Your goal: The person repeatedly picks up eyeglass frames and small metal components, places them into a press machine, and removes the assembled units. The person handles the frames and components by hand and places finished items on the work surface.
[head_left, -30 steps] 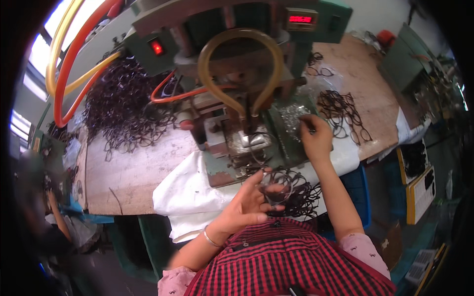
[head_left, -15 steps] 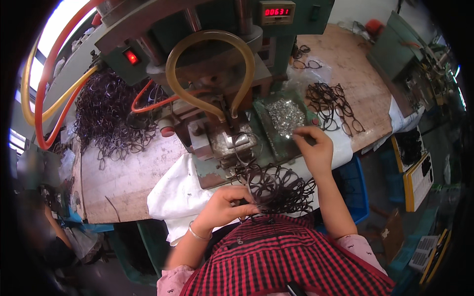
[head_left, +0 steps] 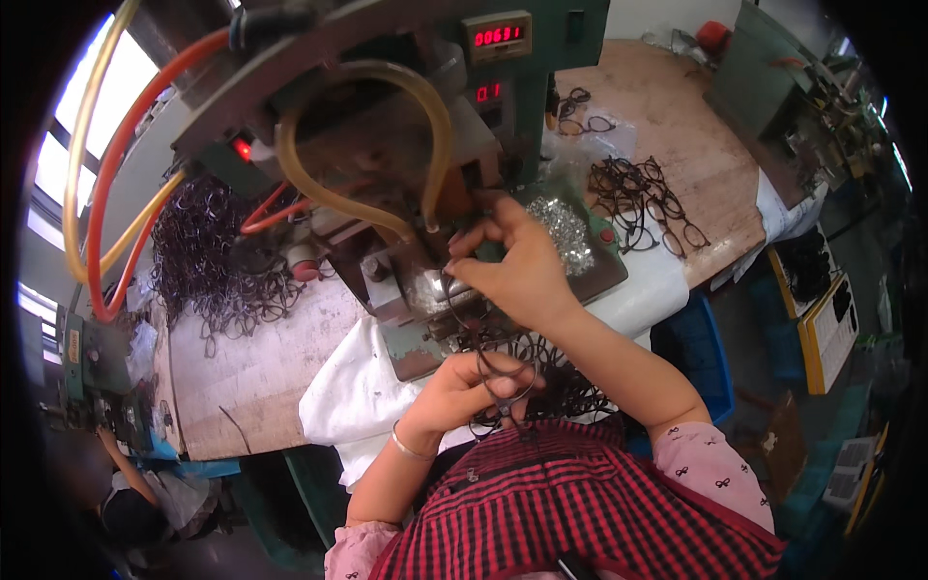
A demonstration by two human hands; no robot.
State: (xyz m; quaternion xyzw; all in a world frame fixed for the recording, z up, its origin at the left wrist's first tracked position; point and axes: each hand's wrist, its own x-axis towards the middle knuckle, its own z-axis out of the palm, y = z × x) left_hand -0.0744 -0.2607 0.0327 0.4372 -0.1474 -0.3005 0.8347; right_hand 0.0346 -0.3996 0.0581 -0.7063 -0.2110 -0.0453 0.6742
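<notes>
My left hand (head_left: 464, 394) is closed round a dark eyeglass frame (head_left: 503, 385), held above my lap just in front of the press. Its upper part reaches up toward the metal fixture (head_left: 425, 290) of the green press. My right hand (head_left: 522, 266) is over the right side of that fixture, thumb and fingers pinched together. Whatever sits between those fingertips is too small to make out. A heap of dark eyeglass frames (head_left: 570, 382) lies at the table's front edge, partly behind my hands. Small shiny metal pieces (head_left: 565, 232) fill a tray right of the press.
A large tangle of eyeglass frames (head_left: 217, 256) covers the left of the table; more frames (head_left: 648, 198) lie to the right. Hoses (head_left: 440, 126) loop before the press. A blue bin (head_left: 701, 353) stands below at right. Another person (head_left: 145, 503) is at lower left.
My right hand has moved left from the metal pieces to the press fixture. My left hand has shifted slightly with the eyeglass frame. The view has turned a little.
</notes>
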